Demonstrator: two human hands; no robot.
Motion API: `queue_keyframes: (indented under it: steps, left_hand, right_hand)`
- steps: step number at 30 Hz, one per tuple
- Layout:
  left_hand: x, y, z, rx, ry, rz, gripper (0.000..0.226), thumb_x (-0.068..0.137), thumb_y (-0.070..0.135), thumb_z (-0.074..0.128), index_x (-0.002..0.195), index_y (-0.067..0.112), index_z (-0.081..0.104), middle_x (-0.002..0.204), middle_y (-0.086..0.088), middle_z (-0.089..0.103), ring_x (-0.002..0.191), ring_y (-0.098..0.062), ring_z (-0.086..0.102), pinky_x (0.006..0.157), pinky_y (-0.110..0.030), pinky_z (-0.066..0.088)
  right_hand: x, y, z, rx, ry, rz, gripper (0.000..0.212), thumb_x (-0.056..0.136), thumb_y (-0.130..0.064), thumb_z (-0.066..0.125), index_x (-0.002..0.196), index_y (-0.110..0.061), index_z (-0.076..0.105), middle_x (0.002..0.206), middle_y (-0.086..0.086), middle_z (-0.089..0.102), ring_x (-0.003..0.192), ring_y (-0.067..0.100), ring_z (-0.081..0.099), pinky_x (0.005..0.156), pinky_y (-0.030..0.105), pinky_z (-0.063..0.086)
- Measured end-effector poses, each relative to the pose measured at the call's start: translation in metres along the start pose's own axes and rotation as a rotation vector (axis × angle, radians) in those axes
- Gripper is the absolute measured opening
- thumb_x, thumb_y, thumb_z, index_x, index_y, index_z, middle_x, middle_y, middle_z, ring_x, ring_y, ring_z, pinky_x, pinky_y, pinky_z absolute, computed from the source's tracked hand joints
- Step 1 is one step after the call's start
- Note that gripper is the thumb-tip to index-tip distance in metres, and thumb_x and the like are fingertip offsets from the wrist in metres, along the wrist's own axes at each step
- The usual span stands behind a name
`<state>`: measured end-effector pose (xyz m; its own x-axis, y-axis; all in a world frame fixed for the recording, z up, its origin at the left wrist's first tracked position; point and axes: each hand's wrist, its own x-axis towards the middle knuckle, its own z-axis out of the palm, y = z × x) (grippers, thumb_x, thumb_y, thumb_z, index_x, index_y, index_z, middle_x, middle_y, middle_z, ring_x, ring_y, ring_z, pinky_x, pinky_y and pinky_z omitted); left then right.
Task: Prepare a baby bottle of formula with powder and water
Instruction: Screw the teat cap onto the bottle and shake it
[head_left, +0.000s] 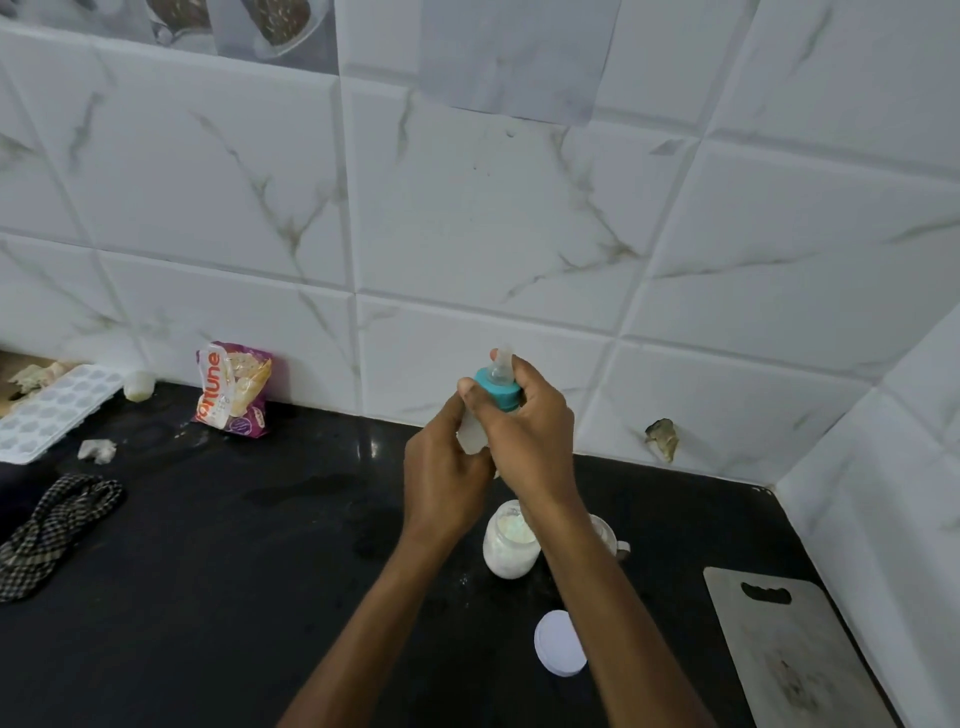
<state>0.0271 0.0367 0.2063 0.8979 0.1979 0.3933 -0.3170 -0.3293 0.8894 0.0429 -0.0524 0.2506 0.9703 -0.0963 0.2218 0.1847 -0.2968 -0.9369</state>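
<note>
Baby bottle (475, 434) was held raised above the black worktop (234, 545), left hand (444, 475) wrapped round its body, right hand (524, 426) gripping the teal collar (496, 391) under the teat; open powder jar (509, 545) stood below the hands, its white lid (560, 643) lying nearer.

The countertop (208, 545) is glossy black stone; the wall tiles (467, 208) are smooth marbled ceramic. A checked cloth (52, 525) lies far left, a matt metal board (795, 654) near right, a translucent plastic tray (49, 410) beyond.
</note>
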Motion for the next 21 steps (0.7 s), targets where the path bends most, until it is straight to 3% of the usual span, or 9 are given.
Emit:
queue_keyframes:
  steps: [2, 5, 7, 10, 14, 17, 21]
  left_hand:
    - [0.002, -0.002, -0.001, 0.038, -0.021, 0.004, 0.040, 0.092, 0.011, 0.069, 0.130, 0.024, 0.065, 0.098, 0.021, 0.073, 0.093, 0.002, 0.071, 0.082, -0.030, 0.062]
    - [0.014, -0.001, -0.015, 0.008, -0.220, -0.053, 0.039, 0.090, 0.017, 0.076, 0.127, 0.025, 0.065, 0.105, 0.016, 0.074, 0.100, -0.003, 0.071, 0.091, -0.042, 0.060]
    - [0.026, 0.006, -0.026, -0.131, -0.374, -0.112, 0.038, 0.089, 0.022, 0.078, 0.125, 0.023, 0.067, 0.113, 0.007, 0.076, 0.108, -0.012, 0.071, 0.099, -0.047, 0.057]
    - [0.036, 0.015, -0.033, -0.237, -0.460, -0.132, 0.038, 0.088, 0.018, 0.079, 0.124, 0.020, 0.070, 0.116, 0.001, 0.076, 0.112, -0.019, 0.070, 0.105, -0.050, 0.052]
    - [0.035, 0.014, -0.025, -0.269, -0.450, -0.114, 0.036, 0.088, 0.022, 0.078, 0.123, 0.021, 0.070, 0.114, -0.001, 0.076, 0.112, -0.023, 0.070, 0.105, -0.055, 0.051]
    - [0.024, 0.009, -0.014, -0.271, -0.405, -0.105, 0.040, 0.091, 0.013, 0.074, 0.131, 0.017, 0.065, 0.118, 0.000, 0.076, 0.113, -0.020, 0.071, 0.103, -0.053, 0.053]
    - [0.011, 0.003, -0.002, -0.186, -0.297, -0.096, 0.051, 0.088, 0.015, 0.068, 0.138, 0.024, 0.060, 0.124, 0.012, 0.072, 0.118, -0.007, 0.067, 0.102, -0.047, 0.055]
  right_hand:
    - [0.000, 0.002, 0.000, -0.060, 0.004, -0.003, 0.049, 0.092, -0.041, 0.074, 0.136, -0.024, 0.061, 0.116, -0.017, 0.066, 0.102, -0.003, 0.064, 0.088, 0.007, 0.053]
    - [0.014, 0.002, -0.022, -0.048, -0.200, 0.002, 0.054, 0.092, -0.041, 0.075, 0.140, -0.025, 0.058, 0.124, -0.017, 0.067, 0.115, 0.003, 0.064, 0.102, 0.026, 0.055]
    - [0.026, 0.000, -0.042, 0.047, -0.376, 0.006, 0.053, 0.094, -0.033, 0.074, 0.142, -0.023, 0.057, 0.132, -0.010, 0.069, 0.124, 0.010, 0.064, 0.108, 0.038, 0.053]
    - [0.035, -0.003, -0.059, 0.111, -0.489, -0.044, 0.050, 0.097, -0.021, 0.070, 0.145, -0.017, 0.055, 0.136, -0.005, 0.069, 0.129, 0.013, 0.062, 0.110, 0.041, 0.051]
    - [0.028, 0.001, -0.056, 0.152, -0.355, -0.041, 0.043, 0.096, -0.022, 0.072, 0.137, -0.025, 0.062, 0.133, -0.004, 0.070, 0.127, 0.013, 0.063, 0.110, 0.043, 0.052]
    - [0.016, 0.013, -0.041, 0.130, -0.196, -0.008, 0.044, 0.094, -0.032, 0.074, 0.136, -0.029, 0.063, 0.131, -0.009, 0.069, 0.125, 0.010, 0.063, 0.108, 0.044, 0.053]
    - [0.003, 0.017, -0.028, 0.042, -0.039, -0.010, 0.053, 0.095, -0.034, 0.072, 0.145, -0.026, 0.056, 0.138, -0.012, 0.065, 0.124, 0.000, 0.060, 0.099, 0.011, 0.050]
